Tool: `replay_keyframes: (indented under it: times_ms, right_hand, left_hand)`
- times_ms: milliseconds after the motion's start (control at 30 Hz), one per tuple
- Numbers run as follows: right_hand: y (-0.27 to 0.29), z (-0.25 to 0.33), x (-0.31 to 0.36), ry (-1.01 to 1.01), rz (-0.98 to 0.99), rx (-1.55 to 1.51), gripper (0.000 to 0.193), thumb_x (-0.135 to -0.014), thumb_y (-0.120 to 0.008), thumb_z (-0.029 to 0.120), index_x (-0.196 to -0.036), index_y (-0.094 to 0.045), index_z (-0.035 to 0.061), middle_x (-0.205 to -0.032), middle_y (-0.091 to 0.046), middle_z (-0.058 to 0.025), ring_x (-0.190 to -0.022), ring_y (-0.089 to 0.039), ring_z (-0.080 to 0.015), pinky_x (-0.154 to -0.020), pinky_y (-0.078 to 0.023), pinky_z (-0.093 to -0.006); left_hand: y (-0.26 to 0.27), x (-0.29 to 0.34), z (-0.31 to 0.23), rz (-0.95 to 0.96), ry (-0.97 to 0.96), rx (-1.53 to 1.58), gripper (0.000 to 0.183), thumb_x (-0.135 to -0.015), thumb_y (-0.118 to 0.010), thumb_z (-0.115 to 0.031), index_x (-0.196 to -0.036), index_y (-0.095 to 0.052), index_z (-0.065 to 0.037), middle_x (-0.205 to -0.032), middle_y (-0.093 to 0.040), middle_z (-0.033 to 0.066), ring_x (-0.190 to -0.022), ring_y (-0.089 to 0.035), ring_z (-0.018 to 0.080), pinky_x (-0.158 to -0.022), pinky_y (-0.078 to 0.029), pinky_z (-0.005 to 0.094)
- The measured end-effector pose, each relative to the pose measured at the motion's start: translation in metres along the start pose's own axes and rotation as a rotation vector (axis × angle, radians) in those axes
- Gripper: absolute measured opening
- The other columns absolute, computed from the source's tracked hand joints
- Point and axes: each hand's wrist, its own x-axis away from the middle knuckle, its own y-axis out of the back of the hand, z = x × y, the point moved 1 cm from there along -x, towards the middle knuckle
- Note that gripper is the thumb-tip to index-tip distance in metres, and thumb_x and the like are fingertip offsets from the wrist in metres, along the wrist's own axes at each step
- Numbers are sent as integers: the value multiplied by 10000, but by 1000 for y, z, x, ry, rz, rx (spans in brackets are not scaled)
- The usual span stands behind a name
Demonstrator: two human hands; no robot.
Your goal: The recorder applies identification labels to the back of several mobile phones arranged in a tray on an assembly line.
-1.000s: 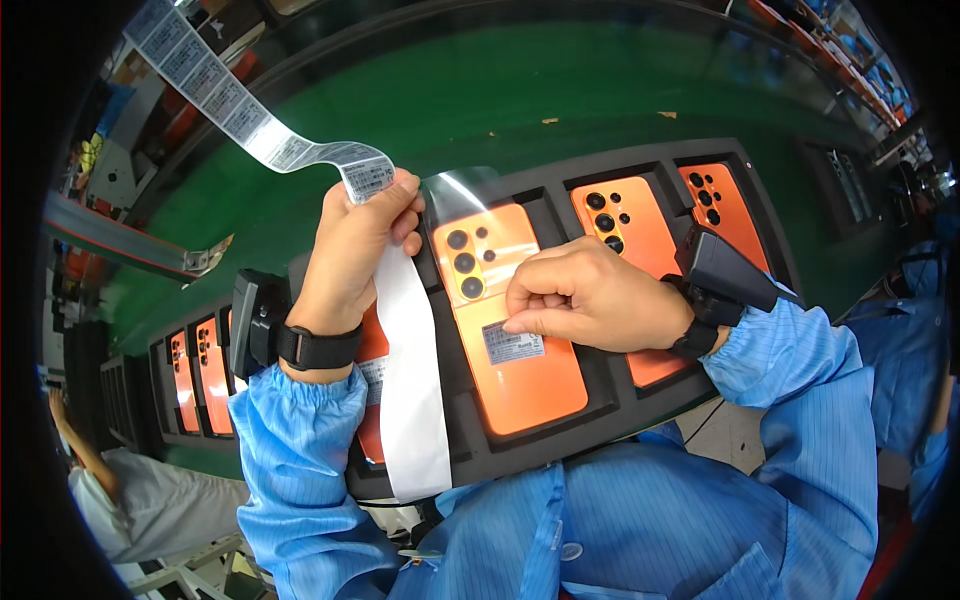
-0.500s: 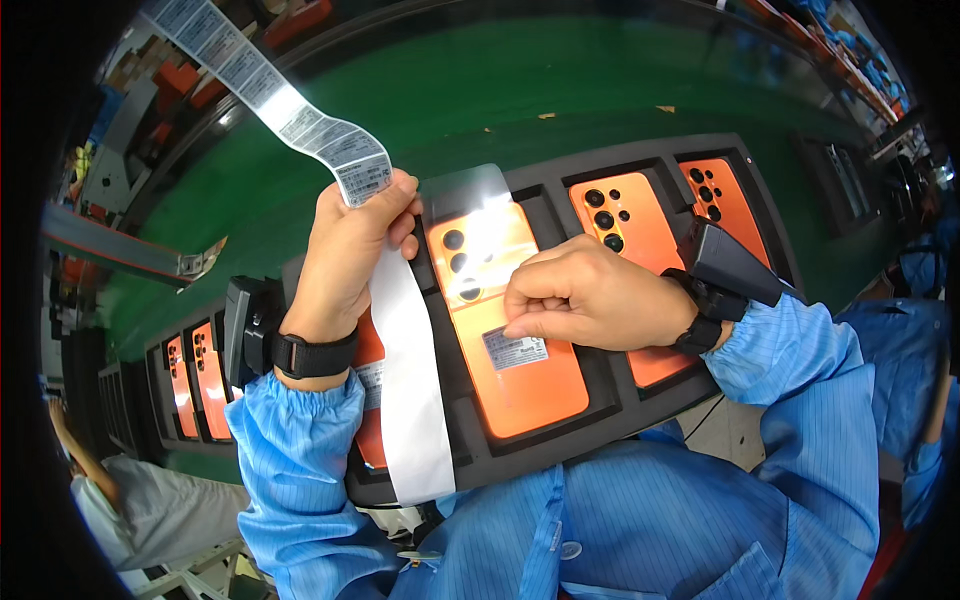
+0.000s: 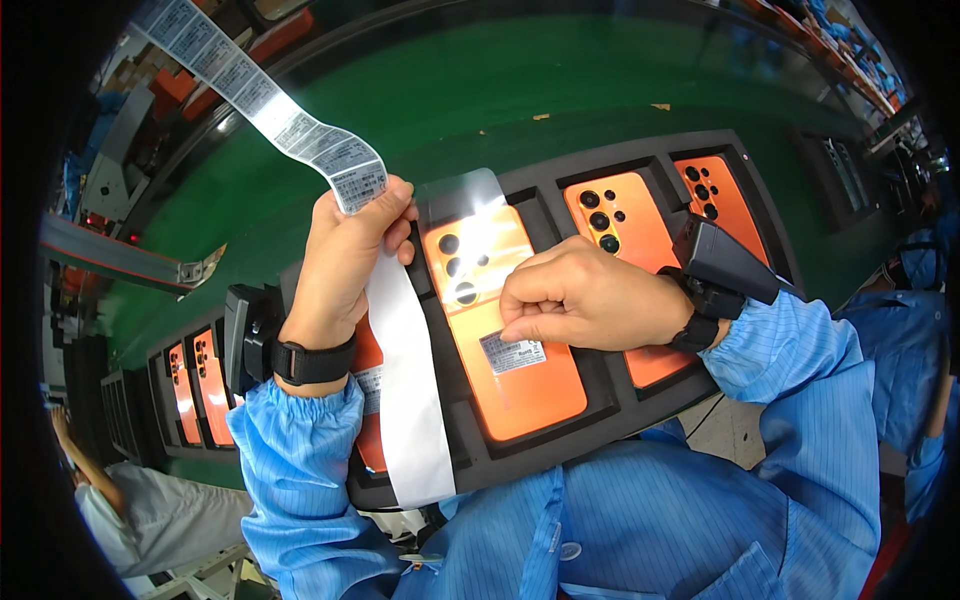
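Between the thumb and fingers of my left hand (image 3: 345, 245) is a strip of labels (image 3: 290, 125), printed grey labels above and bare white backing hanging below. My right hand (image 3: 585, 295) is closed in a pinch over an orange phone (image 3: 520, 405), its fingertips at the upper left edge of a silver label (image 3: 513, 355) on the phone's back. A clear film (image 3: 465, 195) covers the camera end and sticks out past it. This phone lies in a black foam tray (image 3: 625, 412). To its left, another orange phone (image 3: 369, 440) is partly hidden by the strip.
Two more orange phones (image 3: 635, 225) (image 3: 728, 205) sit in the tray's right slots. Another tray with orange phones (image 3: 211, 390) is at the left on the green work surface (image 3: 480, 90). A person's arm (image 3: 85, 465) shows at the lower left; blue clothing (image 3: 890, 340) is at the right.
Both hands keep their grip and have barely moved. The label strip, tray and phones appear shifted very slightly to the left in the view.
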Motion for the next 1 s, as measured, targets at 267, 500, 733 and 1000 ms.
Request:
replay_keyframes:
  times_ms: [267, 500, 733, 1000]
  right_hand:
    - [0, -1, 3, 26, -18, 26, 117, -789, -648, 84, -741, -573, 8, -601, -524, -59, -497, -503, -141, -464, -386, -268]
    - [-4, 4, 9, 250, -31, 531, 218, -748, -687, 209, -768, -551, 40, -671, -523, -66, -530, -540, -194, -461, -403, -300]
    - [6, -2, -28, 268, -152, 913, 627, -624, -713, 475, -1063, -525, 69, -1170, -461, -107, -1047, -454, -302, -874, -358, -440]
    - [23, -2, -23, 317, -374, 413, 809, -728, -695, 386, -1342, -313, 25, -1294, -373, -193, -1100, -451, -307, -959, -332, -413]
  left_hand:
    - [-5, 0, -2, -23, -7, 11, 144, -858, -567, -131, -793, -552, -4, -688, -536, 44, -514, -455, 69, -474, -426, 225]
    - [-4, -1, -3, 1, -17, -22, 160, -860, -568, -142, -781, -550, -5, -677, -525, 38, -513, -459, 74, -479, -423, 227]
    - [-1, -5, 0, -5, -37, -44, 185, -871, -553, -164, -760, -545, -16, -636, -510, 24, -493, -453, 85, -473, -396, 218]
    - [2, 19, -15, 383, 12, 107, 345, -880, -549, -357, -845, -547, -13, -689, -523, 29, -536, -454, 64, -436, -389, 208]
